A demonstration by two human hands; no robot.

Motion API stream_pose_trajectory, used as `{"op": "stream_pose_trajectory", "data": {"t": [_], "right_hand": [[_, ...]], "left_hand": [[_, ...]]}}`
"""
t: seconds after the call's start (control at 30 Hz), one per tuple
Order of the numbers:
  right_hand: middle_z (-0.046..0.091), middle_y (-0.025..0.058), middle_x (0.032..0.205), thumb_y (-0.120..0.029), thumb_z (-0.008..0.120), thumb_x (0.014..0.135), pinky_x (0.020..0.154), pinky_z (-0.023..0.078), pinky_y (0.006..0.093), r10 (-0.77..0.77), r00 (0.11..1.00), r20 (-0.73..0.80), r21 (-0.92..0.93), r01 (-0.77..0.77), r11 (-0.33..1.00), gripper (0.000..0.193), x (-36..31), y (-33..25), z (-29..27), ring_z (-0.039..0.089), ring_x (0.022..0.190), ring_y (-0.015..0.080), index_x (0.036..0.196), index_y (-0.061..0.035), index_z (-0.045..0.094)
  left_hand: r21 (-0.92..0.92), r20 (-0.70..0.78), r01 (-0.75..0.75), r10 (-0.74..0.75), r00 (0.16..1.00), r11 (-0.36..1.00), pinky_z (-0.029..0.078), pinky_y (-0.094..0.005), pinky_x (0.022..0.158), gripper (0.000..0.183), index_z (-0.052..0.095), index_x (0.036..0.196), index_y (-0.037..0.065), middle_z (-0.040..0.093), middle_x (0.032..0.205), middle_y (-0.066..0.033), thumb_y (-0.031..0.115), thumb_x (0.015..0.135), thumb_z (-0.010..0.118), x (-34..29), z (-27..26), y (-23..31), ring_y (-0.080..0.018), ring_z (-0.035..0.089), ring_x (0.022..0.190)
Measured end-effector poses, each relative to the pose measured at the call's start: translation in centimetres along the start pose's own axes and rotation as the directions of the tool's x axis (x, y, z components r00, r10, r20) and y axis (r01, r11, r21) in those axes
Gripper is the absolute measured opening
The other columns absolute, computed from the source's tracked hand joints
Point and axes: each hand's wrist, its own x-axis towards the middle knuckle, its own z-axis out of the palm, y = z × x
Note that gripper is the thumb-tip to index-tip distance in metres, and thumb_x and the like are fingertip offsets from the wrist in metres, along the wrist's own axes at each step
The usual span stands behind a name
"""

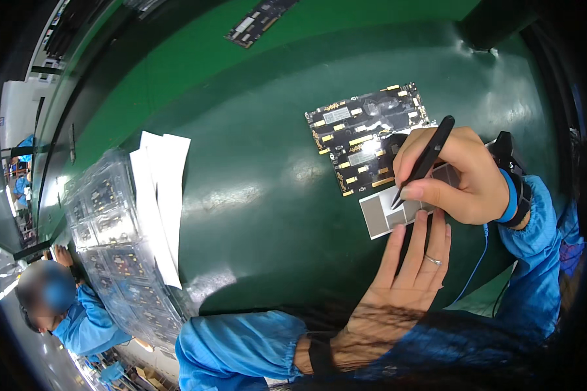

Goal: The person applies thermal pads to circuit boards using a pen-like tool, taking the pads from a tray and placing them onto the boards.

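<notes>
Black pointed tweezers (430, 151) are pinched in my right hand (463, 176), their tip touching down on a white backing sheet (389, 195). Grey rectangular pads (374, 216) cover much of that sheet, and my right hand hides its far end. My left hand (401, 280) lies with fingers stretched out, its fingertips along the sheet's near edge; a ring is on one finger. Just beyond the sheet lies a black circuit board panel (355, 153) with gold and white parts, partly covered by my right hand.
Clear plastic trays of circuit boards (114, 241) stand at the left, with white paper strips (160, 202) beside them. Another black board (257, 25) lies at the far side of the green table (254, 176). A blue cord (474, 270) hangs from my right wrist. A person in blue (88, 326) sits at lower left.
</notes>
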Motion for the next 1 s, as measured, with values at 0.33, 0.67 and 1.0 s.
{"op": "stream_pose_trajectory", "data": {"t": [0.33, 0.67, 1.0], "right_hand": [[0.071, 0.0149, 0.090, -0.004, 0.073, 0.085, 0.073, 0.055, 0.0336, 0.139, 0.984, 0.114, 0.003, -0.140, 0.990, 0.011, 0.2, -0.6, -0.6, 0.070, 0.080, 0.0261, 0.094, 0.0018, 0.069], [0.071, 0.0149, 0.089, -0.004, 0.071, 0.087, 0.075, 0.055, 0.0324, 0.189, 0.977, 0.102, 0.068, -0.196, 0.978, 0.009, 0.3, -1.0, -0.6, 0.070, 0.082, 0.0234, 0.093, 0.0021, 0.069], [0.065, 0.0103, 0.095, -0.020, 0.060, 0.101, 0.067, 0.049, 0.0222, 0.297, 0.908, -0.296, 0.217, -0.239, 0.946, 0.020, 1.0, -1.8, -1.7, 0.059, 0.077, 0.0085, 0.106, -0.0014, 0.058]], "left_hand": [[0.073, -0.058, -0.063, 0.068, 0.996, 0.995, 0.042, -0.0515, 0.114, 0.046, 0.060, 0.131, 0.002, 0.053, 0.141, -0.0160, 0.029, 0.093, 0.053, 1.1, 0.1, -0.8, -0.0353, 0.053, 0.131], [0.099, -0.065, -0.082, 0.089, 0.994, 0.992, 0.046, -0.0472, 0.111, 0.043, 0.061, 0.129, 0.004, 0.056, 0.137, -0.0143, 0.027, 0.093, 0.055, 1.3, -0.4, -1.3, -0.0349, 0.057, 0.127], [-0.171, -0.108, 0.098, -0.118, 0.987, 0.980, 0.036, -0.0519, 0.117, 0.071, 0.053, 0.139, 0.000, 0.045, 0.149, -0.0262, 0.049, 0.088, 0.064, 2.6, -1.6, -2.8, -0.0421, 0.046, 0.137]]}}
